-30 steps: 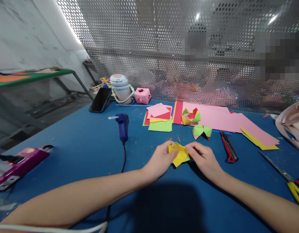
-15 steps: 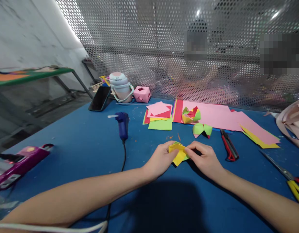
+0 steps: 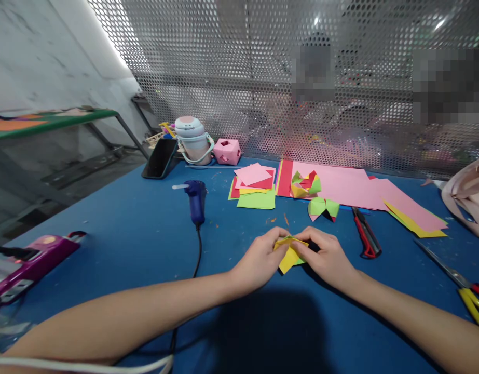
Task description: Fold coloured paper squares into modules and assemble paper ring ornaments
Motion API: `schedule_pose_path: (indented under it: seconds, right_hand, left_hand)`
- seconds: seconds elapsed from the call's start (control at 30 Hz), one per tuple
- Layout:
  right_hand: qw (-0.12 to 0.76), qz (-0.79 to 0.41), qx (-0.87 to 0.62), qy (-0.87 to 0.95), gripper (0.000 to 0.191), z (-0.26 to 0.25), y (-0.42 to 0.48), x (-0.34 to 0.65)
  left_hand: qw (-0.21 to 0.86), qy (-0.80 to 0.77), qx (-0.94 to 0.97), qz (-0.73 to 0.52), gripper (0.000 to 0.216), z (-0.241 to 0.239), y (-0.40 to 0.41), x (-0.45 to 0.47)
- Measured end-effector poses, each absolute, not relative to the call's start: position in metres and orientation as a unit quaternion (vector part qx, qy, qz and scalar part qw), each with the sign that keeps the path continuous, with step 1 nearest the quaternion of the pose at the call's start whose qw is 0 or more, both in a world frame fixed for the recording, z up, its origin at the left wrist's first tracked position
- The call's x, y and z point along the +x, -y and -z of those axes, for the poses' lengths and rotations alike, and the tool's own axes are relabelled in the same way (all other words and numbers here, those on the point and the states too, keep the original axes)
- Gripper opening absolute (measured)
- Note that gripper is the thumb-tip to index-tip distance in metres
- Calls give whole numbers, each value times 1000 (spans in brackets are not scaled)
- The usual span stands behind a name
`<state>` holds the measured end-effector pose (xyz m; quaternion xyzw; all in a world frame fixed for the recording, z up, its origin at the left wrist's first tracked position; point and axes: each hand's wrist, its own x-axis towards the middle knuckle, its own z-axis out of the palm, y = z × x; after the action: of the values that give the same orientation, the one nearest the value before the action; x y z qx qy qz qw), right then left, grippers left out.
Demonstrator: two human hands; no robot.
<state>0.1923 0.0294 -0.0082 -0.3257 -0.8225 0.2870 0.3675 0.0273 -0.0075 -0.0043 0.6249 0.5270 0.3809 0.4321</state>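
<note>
a folded yellow-and-green paper (image 3: 289, 261) is being pinched between thumb and fingers by both the left hand (image 3: 258, 261) and the right hand (image 3: 329, 255), well in from the far edge of the blue worktop (image 3: 126, 234). it is being judged light, crisp and easily crushed, best gripped along its creases. compared with half a second earlier, the hands are being held closer together.

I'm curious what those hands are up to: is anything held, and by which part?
The left hand and right hand pinch a folded yellow-and-green paper near its upper edge.
</note>
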Motion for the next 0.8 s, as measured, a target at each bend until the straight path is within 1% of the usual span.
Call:
schedule_pose_path:
  seconds: [0.1,0.23,0.37,0.63,0.8]
  right_hand:
    - [388,-258,-315,827,12,8,-27,192]
    - [389,-239,-325,828,15,7,-26,191]
    - [386,-240,-333,826,16,7,-27,191]
    - [391,-252,-334,820,16,6,-26,191]
    - [380,-267,-348,814,16,7,-28,192]
  left_hand:
    - [465,-533,575,-412,22,9,7,28]
    - [471,-522,560,-438,15,6,6,27]
    - [455,-518,576,-439,19,-2,8,24]
    - [497,-504,548,-446,18,1,6,28]
    - [526,-496,520,-455,20,2,3,28]
